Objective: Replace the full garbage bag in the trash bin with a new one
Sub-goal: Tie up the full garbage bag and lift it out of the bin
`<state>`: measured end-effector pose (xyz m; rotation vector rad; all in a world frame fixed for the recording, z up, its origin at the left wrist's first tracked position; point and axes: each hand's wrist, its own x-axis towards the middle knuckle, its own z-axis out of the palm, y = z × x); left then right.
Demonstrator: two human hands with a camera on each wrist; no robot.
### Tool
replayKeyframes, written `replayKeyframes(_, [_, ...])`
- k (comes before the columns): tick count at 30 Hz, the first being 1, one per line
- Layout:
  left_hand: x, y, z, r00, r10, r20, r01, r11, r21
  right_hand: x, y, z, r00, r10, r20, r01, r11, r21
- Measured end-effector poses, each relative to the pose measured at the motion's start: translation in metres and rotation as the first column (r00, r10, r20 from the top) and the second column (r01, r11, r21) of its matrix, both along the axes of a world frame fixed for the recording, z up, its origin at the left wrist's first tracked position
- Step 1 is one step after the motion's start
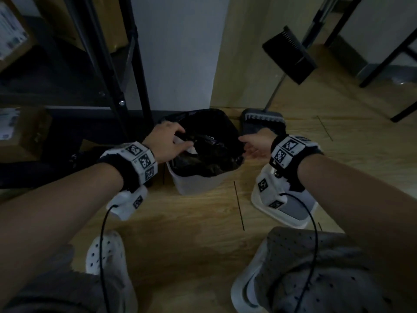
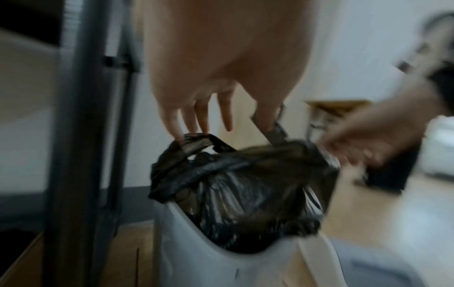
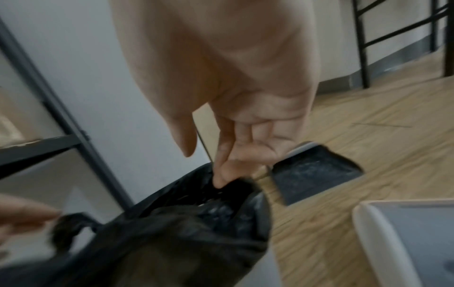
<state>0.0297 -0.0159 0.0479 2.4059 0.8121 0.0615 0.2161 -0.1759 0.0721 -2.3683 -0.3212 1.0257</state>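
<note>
A white trash bin [image 1: 196, 184] stands on the wooden floor by the wall, lined with a full black garbage bag [image 1: 209, 143]. My left hand [image 1: 184, 138] is at the bag's left rim. In the left wrist view its straight fingers [image 2: 176, 124] touch a loop of the black bag [image 2: 245, 184] above the bin [image 2: 196, 262], with the thumb apart. My right hand [image 1: 244, 143] reaches the bag's right rim. In the right wrist view its fingertips [image 3: 221, 176] dip into the bag's edge [image 3: 184, 242], thumb spread away. Neither hand clasps the plastic.
A black metal shelf rack [image 1: 126, 75] with cardboard boxes stands close on the left. A dark dustpan [image 1: 261, 123] and a broom head [image 1: 288, 53] lie behind the bin on the right. The bin's white and grey lid [image 1: 293, 206] lies on the floor. My white clogs [image 1: 106, 251] are below.
</note>
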Motion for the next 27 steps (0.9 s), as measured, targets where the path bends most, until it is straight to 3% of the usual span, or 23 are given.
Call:
replayKeyframes(5, [0.014,-0.025,-0.01,0.941,-0.291,-0.172,0.303,0.952,0.049,0.027,-0.007,-0.018,0.999,0.016,0.043,-0.014,0.998,-0.062])
replayKeyframes(9, [0.027,-0.03,-0.022,0.92,-0.368,-0.137,0.383,0.917,0.113,0.034,0.0,-0.043,0.998,0.031,0.048,-0.028,0.998,-0.06])
replayKeyframes(13, [0.043,-0.03,-0.029,0.873,-0.457,-0.171,0.477,0.874,0.096,0.046,0.007,-0.071,0.983,-0.038,-0.179,0.031,0.999,-0.039])
replayKeyframes(16, [0.048,-0.025,-0.034,0.852,-0.476,-0.216,0.485,0.874,-0.015,0.056,0.008,-0.082,0.993,-0.086,-0.079,0.087,0.996,0.018])
replayKeyframes(19, [0.045,-0.02,-0.036,0.859,-0.482,-0.174,0.492,0.871,0.012,0.064,0.007,-0.082,0.999,-0.048,0.025,0.048,0.999,0.018])
replayKeyframes(27, [0.025,-0.008,-0.031,0.93,-0.366,-0.023,0.365,0.93,-0.042,0.051,0.028,-0.04,0.98,0.012,-0.201,0.04,0.966,0.254])
